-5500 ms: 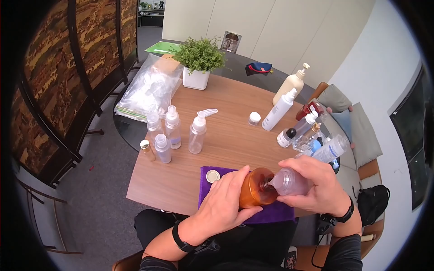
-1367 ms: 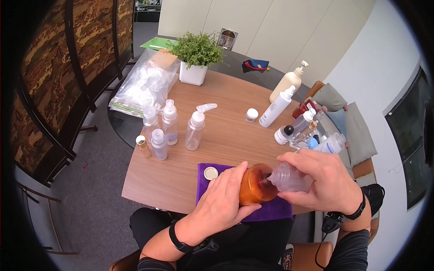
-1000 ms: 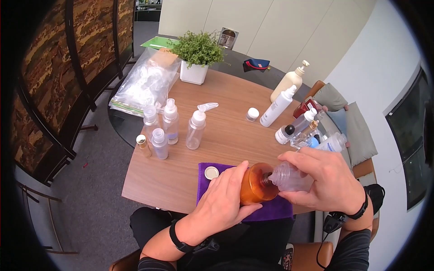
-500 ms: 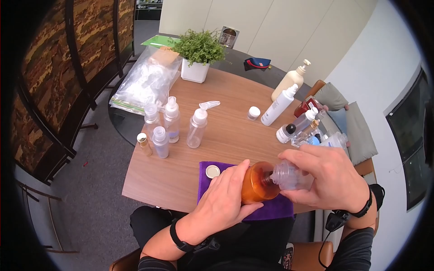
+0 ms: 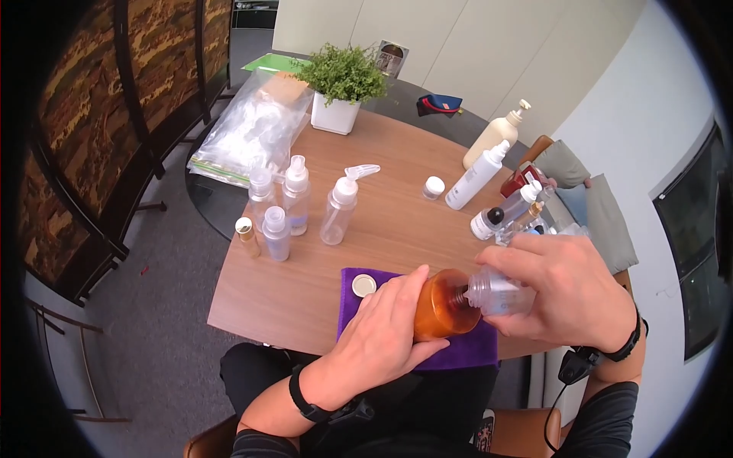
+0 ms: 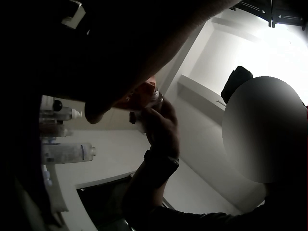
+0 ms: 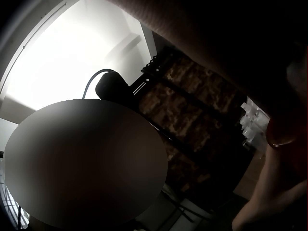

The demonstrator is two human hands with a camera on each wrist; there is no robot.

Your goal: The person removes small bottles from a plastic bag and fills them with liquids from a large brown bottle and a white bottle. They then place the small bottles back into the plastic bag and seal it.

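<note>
Swung farther out to the right than some seconds ago, my right hand (image 5: 573, 286) is tipping the clear plastic bottle (image 5: 504, 295), whose body is now looking less pink and cloudy. Its long axis is running nearly crosswise, its threaded mouth pointing left. Facing it, the round amber-brown translucent bottle (image 5: 440, 311) is leaning in front of my chest, above the purple cloth (image 5: 475, 353), its dark threaded neck pointing right. Whether the two mouths are touching, I cannot tell. My right thumb and fingers are clamping the clear body from opposite sides. My left hand (image 5: 378, 327) is gripping the amber body, its long fingers lying together along one side, its thumb set apart below. How full either bottle is remains unclear. Near my left fingers, a round white cap (image 5: 364, 285) is lying on the cloth; beyond, a clear white-topped pump bottle (image 5: 336, 220) is standing on the brown wooden table (image 5: 279, 298).
</note>
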